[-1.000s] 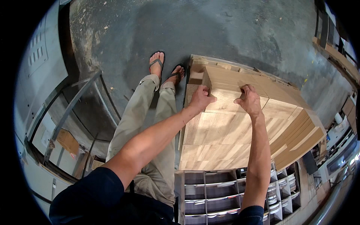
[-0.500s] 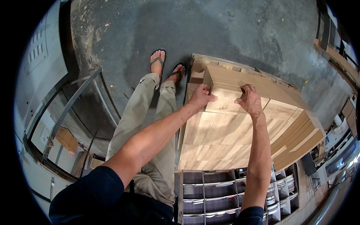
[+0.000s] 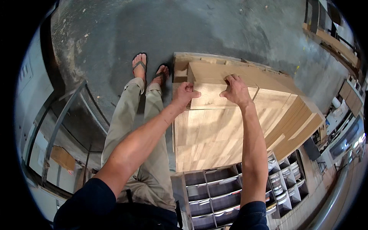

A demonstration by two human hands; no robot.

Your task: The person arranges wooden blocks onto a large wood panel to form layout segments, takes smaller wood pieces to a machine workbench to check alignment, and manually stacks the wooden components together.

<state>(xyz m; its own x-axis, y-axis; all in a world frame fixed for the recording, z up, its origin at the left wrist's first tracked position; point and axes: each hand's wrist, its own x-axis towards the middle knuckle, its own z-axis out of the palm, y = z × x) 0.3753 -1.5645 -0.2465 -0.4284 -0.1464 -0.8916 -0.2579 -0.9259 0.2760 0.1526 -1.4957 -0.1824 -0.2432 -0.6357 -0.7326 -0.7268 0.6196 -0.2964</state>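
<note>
A stack of light wood-grain panels [image 3: 209,94] stands on top of a larger pile of wood-grain boards [image 3: 214,126], to the right of my legs. My left hand [image 3: 186,95] grips the stack's left end, with its thumb over the top face and the other fingers curled at the side. Spanning the far edge, my right hand [image 3: 235,90] has its thumb on the top face and its fingertips over the back. How many panels are between my fingers is hidden.
Below the pile is a compartment rack [image 3: 224,188] holding rolls of edging. More wood-grain boards [image 3: 293,124] stand at the right. On the left are a dark metal frame [image 3: 57,126] and a small cardboard box [image 3: 63,157]. Grey concrete floor [image 3: 161,30] lies beyond my sandalled feet.
The whole view has shifted, so the pile, my hands and my feet appear farther left. Both hands keep about the same hold on the panels.
</note>
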